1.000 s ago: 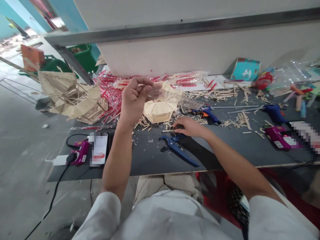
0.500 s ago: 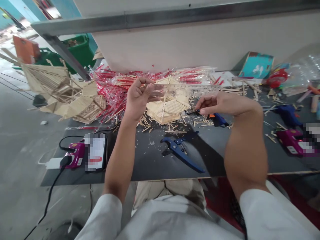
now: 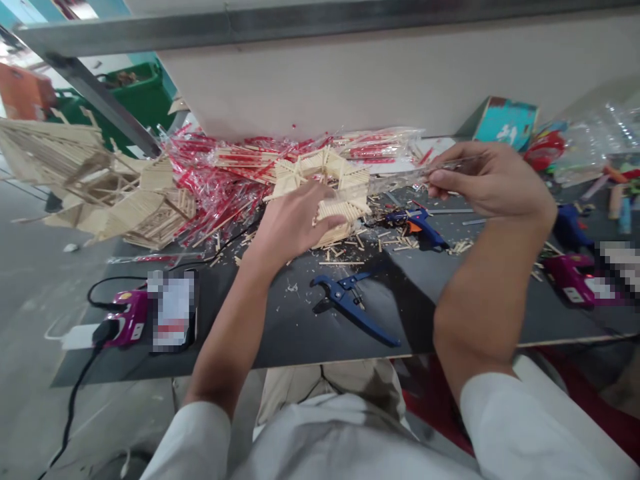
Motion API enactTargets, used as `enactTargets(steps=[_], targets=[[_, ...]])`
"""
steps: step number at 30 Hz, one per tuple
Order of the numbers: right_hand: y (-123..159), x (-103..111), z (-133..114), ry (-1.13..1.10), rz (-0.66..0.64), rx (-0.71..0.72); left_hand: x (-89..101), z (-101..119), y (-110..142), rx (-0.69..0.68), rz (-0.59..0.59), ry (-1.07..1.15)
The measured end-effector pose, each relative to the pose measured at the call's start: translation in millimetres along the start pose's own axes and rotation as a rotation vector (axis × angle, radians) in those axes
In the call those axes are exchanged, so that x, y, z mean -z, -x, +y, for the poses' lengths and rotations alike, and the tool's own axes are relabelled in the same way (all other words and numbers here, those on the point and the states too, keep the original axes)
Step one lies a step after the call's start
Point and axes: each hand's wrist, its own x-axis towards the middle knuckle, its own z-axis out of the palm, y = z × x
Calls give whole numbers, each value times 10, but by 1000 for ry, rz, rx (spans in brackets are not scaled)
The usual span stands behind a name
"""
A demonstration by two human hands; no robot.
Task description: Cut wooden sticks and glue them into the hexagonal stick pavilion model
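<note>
My right hand (image 3: 475,177) is raised over the right half of the table, its thumb and fingers pinched on one end of a clear plastic ruler (image 3: 395,180). The ruler slants left toward a small model of pale wooden sticks (image 3: 350,180), with ribbed panels around an open middle. At the near left side of this model is my left hand (image 3: 300,217), palm down, thumb apart from the fingers. Its fingertips are partly hidden, so contact with the model is unclear. A blue ratchet cutter (image 3: 353,303) lies in front, and a blue glue gun (image 3: 417,225) to the right.
A larger stick model (image 3: 110,180) stands at the left. Red-and-clear wrapped sticks (image 3: 215,173) are heaped behind. Cut stick pieces litter the dark table (image 3: 295,327). A phone (image 3: 173,313) and purple power strip (image 3: 131,319) with cables sit front left; another purple strip (image 3: 570,277) is at right.
My right hand has come up from the table and taken the ruler's right end. My left hand, which held the ruler, has let go and lowered to the small stick model.
</note>
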Motion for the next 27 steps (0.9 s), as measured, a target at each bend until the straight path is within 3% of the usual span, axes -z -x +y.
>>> enactTargets(steps=[2,9,15,19,23,27], targets=[[45,107,59,-20,17,4,-39,18,48,-37,-94,-167],[78,81,25,-83,115,25,-100,1,95,-28,-124,-424],[-58,-153,42,-201,26,5,256,-175,114,-2,-170,-404],[-181,-354,162,-329,16,-128,543,-209,110,114,-269,-267],[-266,-490,313,-329,-28,-126,630,-268,98,231,-131,-228],[-293,-526,387,-187,-83,-94,516,-446,69,268,7,-161]])
